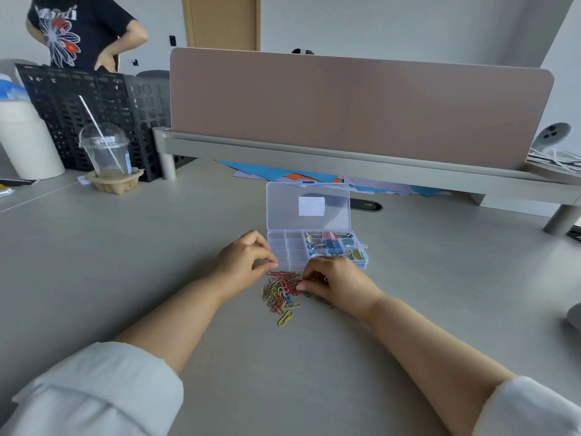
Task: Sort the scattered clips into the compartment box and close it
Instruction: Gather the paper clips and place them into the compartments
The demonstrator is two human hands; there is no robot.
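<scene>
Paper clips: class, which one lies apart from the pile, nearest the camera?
The yellow clip. It lies alone, just on the near side of the pile, where the other clips overlap one another.

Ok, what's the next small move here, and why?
Probably lift the right hand with the paper clips its fingers seem to pinch and drop them into an empty left compartment of the open box; binder clips already sit in the right side.

Grey desk (pixel 125 247) with box (pixel 294 247), clips (pixel 281 291), papers (pixel 276 173).
</scene>
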